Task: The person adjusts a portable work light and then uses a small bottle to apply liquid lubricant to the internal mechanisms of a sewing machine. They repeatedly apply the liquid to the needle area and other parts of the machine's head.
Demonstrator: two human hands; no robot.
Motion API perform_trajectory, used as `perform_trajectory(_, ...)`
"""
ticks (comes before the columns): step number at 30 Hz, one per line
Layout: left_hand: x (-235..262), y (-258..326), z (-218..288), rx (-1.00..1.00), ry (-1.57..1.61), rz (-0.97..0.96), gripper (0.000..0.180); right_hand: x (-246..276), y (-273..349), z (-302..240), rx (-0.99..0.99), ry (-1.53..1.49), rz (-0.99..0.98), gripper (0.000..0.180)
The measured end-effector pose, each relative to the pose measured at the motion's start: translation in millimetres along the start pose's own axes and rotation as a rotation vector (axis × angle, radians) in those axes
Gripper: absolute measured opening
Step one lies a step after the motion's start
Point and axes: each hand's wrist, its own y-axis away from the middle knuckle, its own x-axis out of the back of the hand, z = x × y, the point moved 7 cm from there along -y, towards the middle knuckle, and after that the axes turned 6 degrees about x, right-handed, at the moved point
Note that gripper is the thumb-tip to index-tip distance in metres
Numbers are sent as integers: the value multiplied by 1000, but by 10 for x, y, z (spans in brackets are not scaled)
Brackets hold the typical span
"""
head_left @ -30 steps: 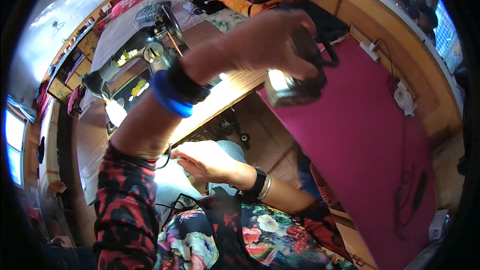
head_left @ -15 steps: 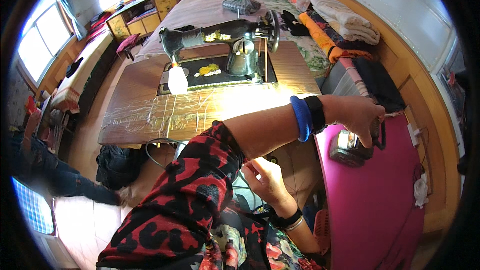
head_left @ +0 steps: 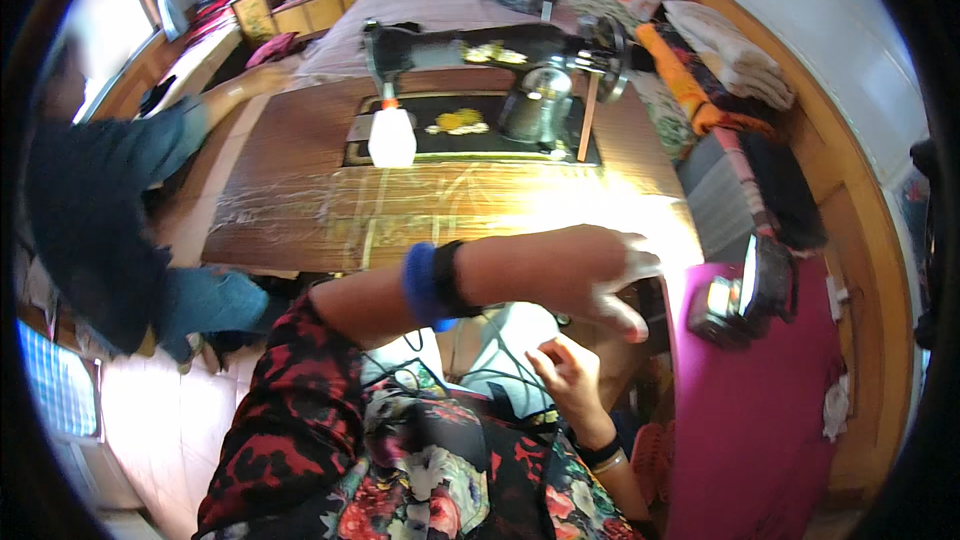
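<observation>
My left hand (head_left: 605, 275) reaches across me to the right, over the sewing table's front edge. Its fingers are spread, with nothing in them. To the right of its fingertips, apart from them, a dark handled device (head_left: 740, 295) with shiny faces stands on the pink surface; its kind is unclear. Above my lap, my right hand (head_left: 572, 380) is curled with thumb and fingertips together; whatever they hold is too small to make out. A black sewing machine (head_left: 490, 50) stands on the wooden table (head_left: 300, 200), a white piece (head_left: 392, 138) hanging at its needle end.
At the left another person in a dark top (head_left: 95, 230) stretches an arm toward the table's far left corner. A pink-covered surface (head_left: 750, 420) lies along my right. Beyond the table is a bed (head_left: 400, 20) with folded bedding (head_left: 725, 50). Dark cables (head_left: 500, 375) cross my lap.
My left hand has let go of the handled device and drawn back leftward. My right hand has shifted slightly. The other person has come forward at the left. The view has shifted.
</observation>
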Motion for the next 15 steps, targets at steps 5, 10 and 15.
perform_trajectory(5, 563, 1811, -503, 594, 35, 108, 58, -96, 27, 72, -162, -138, 72, 19)
perform_trajectory(10, 995, 3331, -777, 765, 117, 670, 34, -275, -451, -543, -14, -54, 145, 12)
perform_trajectory(15, 1222, 4149, -1123, 912, -39, 1056, 23, -753, -1442, -855, 74, 35, 47, 26)
